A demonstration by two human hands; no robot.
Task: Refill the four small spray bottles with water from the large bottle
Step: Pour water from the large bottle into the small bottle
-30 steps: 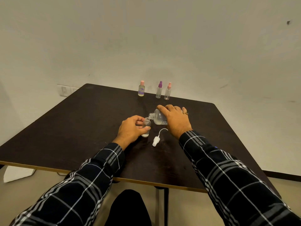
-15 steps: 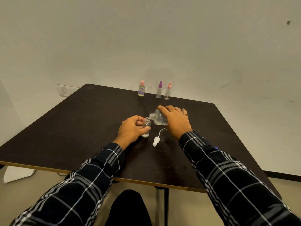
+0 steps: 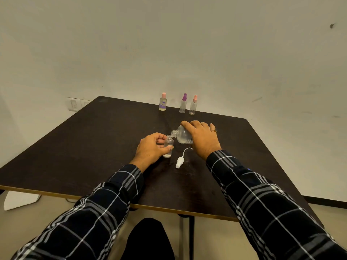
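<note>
While the left hand (image 3: pixel 150 149) grips an uncapped small spray bottle (image 3: pixel 168 145) upright on the counter (image 3: pixel 93 139), the right hand (image 3: pixel 201 137) holds the large bottle (image 3: pixel 181 136) tilted, mouth just above its neck.

One wide-angle view only, worn on the person's head, faces forward and down across the dark worktop (image 3: pixel 84 147) to the pale wall (image 3: pixel 169 44) behind. The left sleeve (image 3: pixel 97 209) and right sleeve (image 3: pixel 262 203) enter close at the bottom corners; the left hand (image 3: pixel 150 150) and right hand (image 3: pixel 203 138) sit mid-frame, farther off, at the worktop's middle.
</note>
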